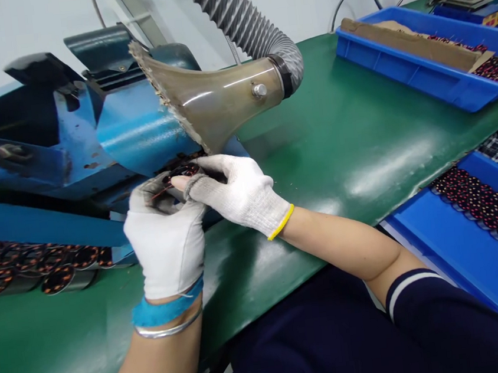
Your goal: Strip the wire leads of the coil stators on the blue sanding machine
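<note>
Both my hands wear white knit gloves and meet in front of a blue machine. My left hand and my right hand are closed together on a small round wound coil part with dark red-black windings, held just below the funnel-shaped suction hood. A bare fingertip of the right hand shows through the glove at the part. Most of the part is hidden by my fingers.
A grey ribbed hose feeds the hood. Several similar coil parts lie in rows at the left on the green table. Blue bins with parts stand at the back right and near right.
</note>
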Action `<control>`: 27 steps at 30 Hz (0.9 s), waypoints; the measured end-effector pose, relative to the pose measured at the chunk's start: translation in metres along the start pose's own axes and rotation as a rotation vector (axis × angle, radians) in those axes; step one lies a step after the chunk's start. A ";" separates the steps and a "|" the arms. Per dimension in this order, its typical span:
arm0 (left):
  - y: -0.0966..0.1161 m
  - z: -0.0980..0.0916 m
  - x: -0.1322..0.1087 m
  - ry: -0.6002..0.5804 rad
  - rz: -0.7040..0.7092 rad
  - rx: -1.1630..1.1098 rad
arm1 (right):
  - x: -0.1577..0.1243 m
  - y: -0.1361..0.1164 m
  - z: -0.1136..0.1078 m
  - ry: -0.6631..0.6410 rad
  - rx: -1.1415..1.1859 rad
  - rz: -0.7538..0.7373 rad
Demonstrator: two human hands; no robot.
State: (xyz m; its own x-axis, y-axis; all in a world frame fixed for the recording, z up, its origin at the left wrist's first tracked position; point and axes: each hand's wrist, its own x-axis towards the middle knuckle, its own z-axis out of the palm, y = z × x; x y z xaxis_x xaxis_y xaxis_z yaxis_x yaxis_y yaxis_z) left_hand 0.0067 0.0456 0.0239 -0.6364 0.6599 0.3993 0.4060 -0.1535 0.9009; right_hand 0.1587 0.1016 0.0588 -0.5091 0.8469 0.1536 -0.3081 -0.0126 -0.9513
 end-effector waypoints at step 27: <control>-0.030 -0.005 -0.032 0.009 0.330 0.087 | 0.007 0.012 -0.018 0.184 0.114 0.020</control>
State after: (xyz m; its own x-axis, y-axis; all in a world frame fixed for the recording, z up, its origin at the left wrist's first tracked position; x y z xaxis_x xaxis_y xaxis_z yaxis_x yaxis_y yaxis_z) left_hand 0.0113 0.0254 -0.0153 -0.4671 0.5787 0.6685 0.6450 -0.2941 0.7053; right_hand 0.1661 0.1168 0.0437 -0.3637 0.9286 0.0738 -0.3935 -0.0813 -0.9157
